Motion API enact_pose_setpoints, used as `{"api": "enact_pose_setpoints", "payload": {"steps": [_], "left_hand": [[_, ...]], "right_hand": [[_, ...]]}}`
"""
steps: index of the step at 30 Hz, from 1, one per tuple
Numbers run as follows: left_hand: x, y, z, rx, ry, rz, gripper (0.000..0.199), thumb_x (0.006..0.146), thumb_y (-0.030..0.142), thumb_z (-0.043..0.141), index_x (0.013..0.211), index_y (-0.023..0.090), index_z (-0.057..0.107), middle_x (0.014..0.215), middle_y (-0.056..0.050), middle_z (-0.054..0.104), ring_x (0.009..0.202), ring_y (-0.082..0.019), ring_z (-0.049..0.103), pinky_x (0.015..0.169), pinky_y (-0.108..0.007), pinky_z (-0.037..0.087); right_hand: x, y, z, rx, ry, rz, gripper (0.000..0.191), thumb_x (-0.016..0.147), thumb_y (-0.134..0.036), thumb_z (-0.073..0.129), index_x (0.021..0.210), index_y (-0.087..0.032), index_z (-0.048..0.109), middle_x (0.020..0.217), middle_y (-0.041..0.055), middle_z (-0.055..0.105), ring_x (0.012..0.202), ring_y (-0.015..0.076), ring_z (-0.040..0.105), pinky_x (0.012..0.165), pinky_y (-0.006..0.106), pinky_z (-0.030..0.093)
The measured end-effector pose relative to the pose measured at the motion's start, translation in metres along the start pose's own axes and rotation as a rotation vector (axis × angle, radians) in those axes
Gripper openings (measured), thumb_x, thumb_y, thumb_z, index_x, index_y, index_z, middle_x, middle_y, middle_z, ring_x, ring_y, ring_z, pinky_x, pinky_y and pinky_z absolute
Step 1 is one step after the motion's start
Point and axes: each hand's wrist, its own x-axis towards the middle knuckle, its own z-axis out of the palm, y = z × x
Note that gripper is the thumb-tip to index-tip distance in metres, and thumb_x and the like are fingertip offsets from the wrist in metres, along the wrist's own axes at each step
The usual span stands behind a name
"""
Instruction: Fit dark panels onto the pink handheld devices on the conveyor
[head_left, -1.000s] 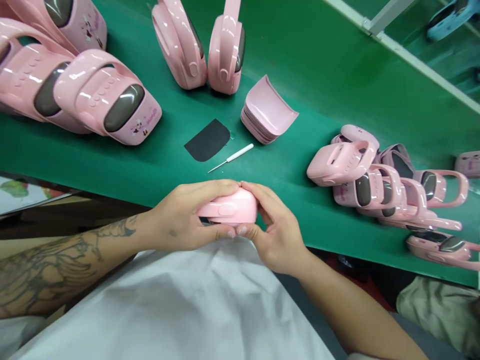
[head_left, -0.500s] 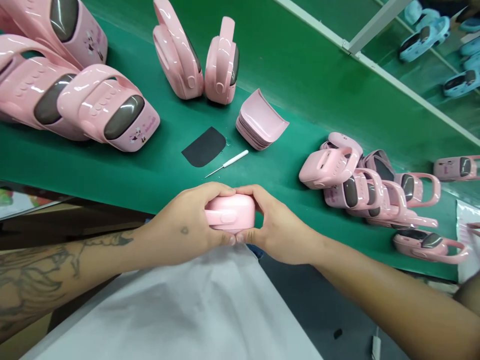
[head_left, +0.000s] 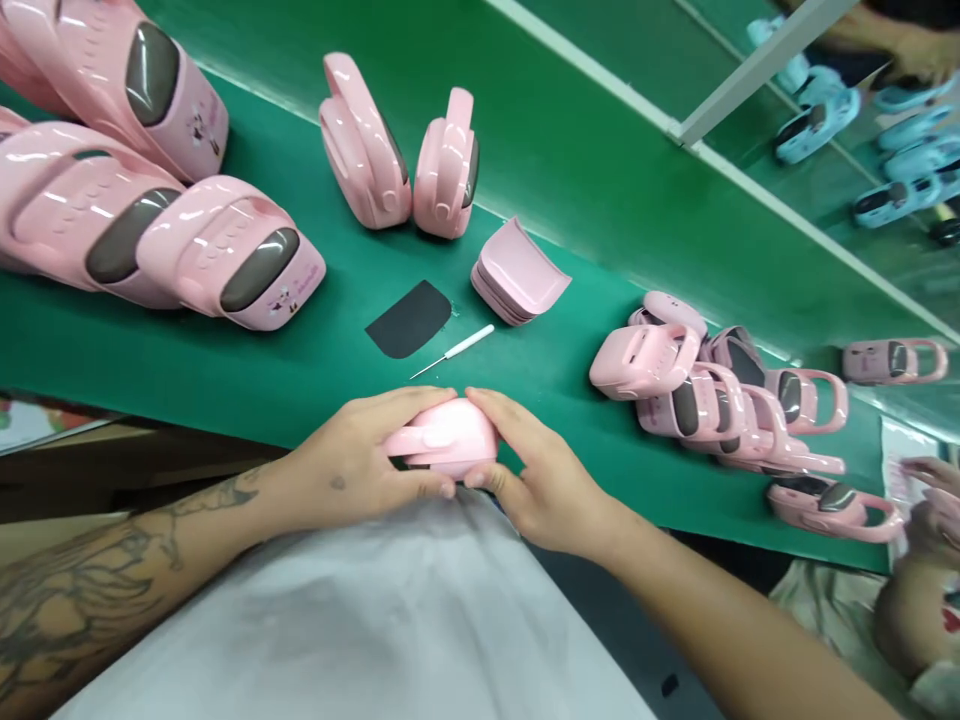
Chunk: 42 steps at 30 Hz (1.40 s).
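Between my two hands, close to my body at the front edge of the bench, is a pink plastic housing with a loop handle (head_left: 457, 432). My left hand (head_left: 367, 450) wraps round its handle side, thumb below and fingers above. Gripping the opposite end is my right hand (head_left: 536, 470), its fingers on top and thumb at the lower edge. The housing's underside is hidden. Just beyond my hands lie a white-handled pick (head_left: 469, 342), a dark curved panel (head_left: 411, 320) and a stack of pink curved covers (head_left: 523, 270).
Several pink handled housings (head_left: 255, 265) crowd the left, and two more (head_left: 444, 165) stand at the back. Another group (head_left: 697, 395) lies on the right of the green bench (head_left: 315, 390). Another person's hand (head_left: 934, 480) shows at far right. Blue housings (head_left: 817, 125) sit beyond the divider.
My view has shifted slightly, so the bench items appear lower. The housing has tilted a little between my hands, and my fingertips have moved apart. Another person's hand and clothing now show at right.
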Motion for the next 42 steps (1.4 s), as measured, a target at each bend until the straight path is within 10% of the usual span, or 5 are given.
{"api": "enact_pose_setpoints", "payload": {"steps": [14, 22, 30, 36, 42], "left_hand": [[0.001, 0.019, -0.006, 0.108, -0.105, -0.129, 0.081, 0.067, 0.046, 0.096, 0.139, 0.028, 0.064, 0.135, -0.006, 0.074, 0.116, -0.032, 0.074, 0.088, -0.039, 0.063], [-0.003, 0.006, 0.005, 0.092, 0.054, 0.176, 0.067, 0.085, 0.038, 0.087, 0.143, 0.017, 0.062, 0.140, -0.014, 0.074, 0.129, -0.030, 0.072, 0.111, -0.040, 0.059], [-0.007, 0.009, 0.009, 0.058, 0.091, 0.032, 0.068, 0.081, 0.050, 0.091, 0.139, 0.023, 0.070, 0.136, -0.008, 0.079, 0.118, -0.031, 0.079, 0.099, -0.039, 0.066], [-0.002, 0.000, 0.016, 0.064, 0.176, 0.344, 0.064, 0.088, 0.045, 0.088, 0.144, 0.022, 0.067, 0.138, -0.009, 0.079, 0.126, -0.028, 0.077, 0.111, -0.037, 0.060], [0.024, 0.005, -0.010, 0.111, -0.009, -0.049, 0.087, 0.070, 0.061, 0.093, 0.145, 0.026, 0.066, 0.142, -0.008, 0.075, 0.125, -0.034, 0.074, 0.104, -0.042, 0.061]], "right_hand": [[-0.012, 0.021, 0.030, 0.025, 0.112, -0.070, 0.078, 0.106, -0.055, 0.062, 0.171, -0.027, 0.029, 0.172, 0.0177, 0.045, 0.159, 0.0335, 0.047, 0.130, 0.060, 0.044], [-0.011, 0.022, 0.031, 0.019, 0.140, -0.103, 0.071, 0.109, -0.050, 0.058, 0.170, -0.027, 0.030, 0.168, 0.0177, 0.047, 0.157, 0.0340, 0.048, 0.129, 0.061, 0.045], [-0.010, 0.005, 0.021, 0.259, 0.031, 0.091, 0.074, 0.104, -0.048, 0.069, 0.167, -0.030, 0.035, 0.171, 0.0141, 0.044, 0.157, 0.0331, 0.048, 0.128, 0.056, 0.049], [-0.006, 0.011, 0.039, 0.109, 0.260, -0.116, 0.062, 0.109, -0.053, 0.055, 0.162, -0.025, 0.042, 0.158, 0.0180, 0.054, 0.150, 0.0340, 0.053, 0.128, 0.060, 0.047], [0.003, 0.026, 0.035, 0.049, 0.269, -0.051, 0.060, 0.113, -0.051, 0.047, 0.166, -0.024, 0.038, 0.164, 0.0179, 0.053, 0.151, 0.0316, 0.056, 0.126, 0.054, 0.050]]}}
